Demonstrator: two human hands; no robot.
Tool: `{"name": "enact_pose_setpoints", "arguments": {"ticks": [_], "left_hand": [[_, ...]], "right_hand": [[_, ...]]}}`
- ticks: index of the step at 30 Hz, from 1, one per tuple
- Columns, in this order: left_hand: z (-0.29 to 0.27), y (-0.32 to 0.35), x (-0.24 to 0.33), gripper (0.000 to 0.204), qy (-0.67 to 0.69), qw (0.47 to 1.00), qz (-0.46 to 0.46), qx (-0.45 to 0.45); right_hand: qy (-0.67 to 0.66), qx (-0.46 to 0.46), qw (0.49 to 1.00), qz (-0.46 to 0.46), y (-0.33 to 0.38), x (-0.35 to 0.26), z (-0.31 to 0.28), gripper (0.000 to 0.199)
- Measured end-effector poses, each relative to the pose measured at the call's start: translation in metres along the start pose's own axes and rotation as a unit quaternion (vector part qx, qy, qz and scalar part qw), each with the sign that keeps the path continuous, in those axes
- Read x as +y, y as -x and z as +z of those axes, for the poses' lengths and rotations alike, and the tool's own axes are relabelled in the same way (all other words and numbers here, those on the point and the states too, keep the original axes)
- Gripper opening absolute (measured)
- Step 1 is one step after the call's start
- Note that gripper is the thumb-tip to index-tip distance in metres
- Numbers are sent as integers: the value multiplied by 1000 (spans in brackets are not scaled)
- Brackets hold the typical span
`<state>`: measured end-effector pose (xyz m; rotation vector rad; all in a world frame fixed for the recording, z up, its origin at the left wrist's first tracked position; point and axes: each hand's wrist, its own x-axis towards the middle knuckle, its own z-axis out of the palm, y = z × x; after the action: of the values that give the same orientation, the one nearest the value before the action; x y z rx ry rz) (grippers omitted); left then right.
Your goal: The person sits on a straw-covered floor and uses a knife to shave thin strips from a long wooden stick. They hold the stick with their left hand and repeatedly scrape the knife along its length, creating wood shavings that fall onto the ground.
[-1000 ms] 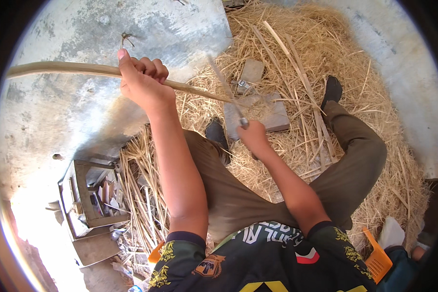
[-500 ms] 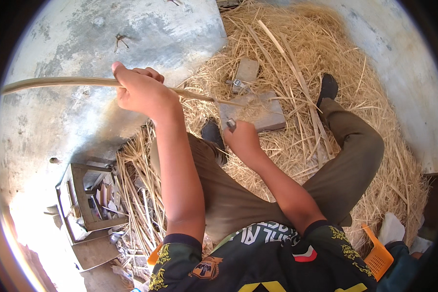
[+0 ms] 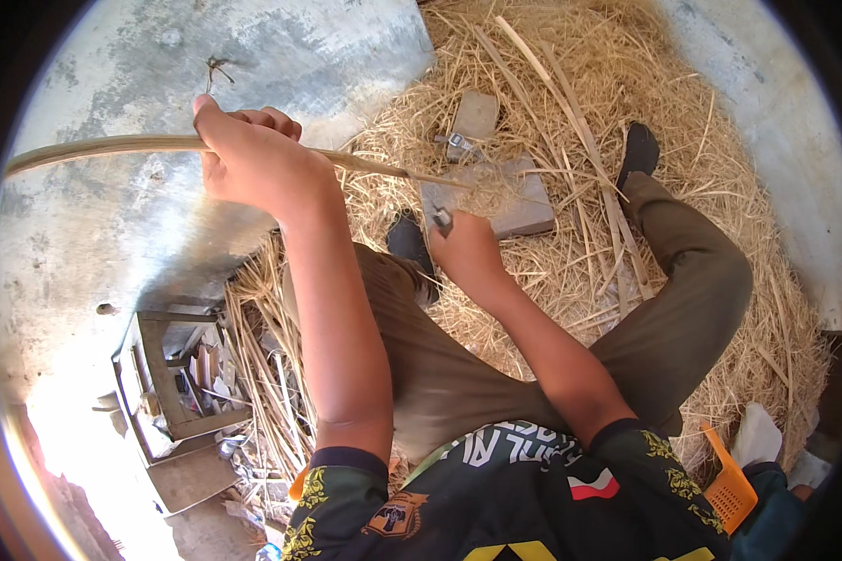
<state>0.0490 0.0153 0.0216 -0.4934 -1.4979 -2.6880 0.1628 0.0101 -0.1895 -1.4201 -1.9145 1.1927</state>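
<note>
The left hand [image 3: 264,170] before me is wrapped around the long pale stick [image 3: 140,143], apparently to steady its thin end over the grey block [image 3: 526,194], while the right hand [image 3: 466,249] grips a tool [image 3: 442,218] by its handle near that end, presumably for control.

Bright light, washed-out lower left, dark curved rim

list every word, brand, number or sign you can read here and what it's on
Dark shirt: large white lettering on the front; I don't copy printed words.
Orange badge on the shirt: any lettering is too small to read.
Red-and-white patch: no readable text.
Stick and block: no lettering shows.
</note>
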Motion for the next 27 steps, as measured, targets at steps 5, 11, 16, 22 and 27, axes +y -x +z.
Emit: {"name": "enact_pose_setpoints", "arguments": {"ticks": [5,11,16,22,27], "left_hand": [[-2,2,1,47,1,1000,13,27],[-8,-13,-2,51,19,999,-14,-49],[-12,-20,-6,49,74,987,-37,-139],[-13,-22,-4,47,67,986,-47,-143],[-14,-22,-7,48,98,968,-61,-224]], "right_hand": [[-49,11,998,30,-1,45,25,28],[-40,17,999,18,0,33,16,27],[-54,-23,998,-7,8,-18,-12,28],[7,-15,999,51,-4,31,8,27],[4,-2,1000,-31,2,-22,-20,28]]}}
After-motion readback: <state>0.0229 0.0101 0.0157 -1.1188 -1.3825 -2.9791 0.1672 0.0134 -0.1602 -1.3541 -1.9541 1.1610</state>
